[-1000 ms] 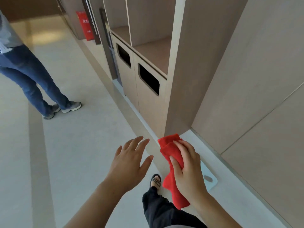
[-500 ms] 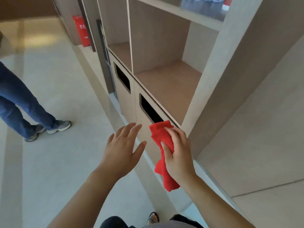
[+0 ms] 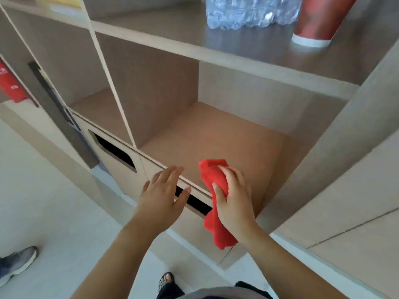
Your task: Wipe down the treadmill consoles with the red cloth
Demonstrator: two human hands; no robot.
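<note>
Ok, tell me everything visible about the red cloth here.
The red cloth is bright, plain red, soft, slightly fuzzy-looking fabric, bunched rather than folded flat. The right hand grips its middle, fingers curled over it; a wad bulges above the fingers and a ragged tail hangs past the wrist. It is held at the front edge of the open shelf compartment; whether it touches the wood cannot be told. The left hand is beside it, apart.
</note>
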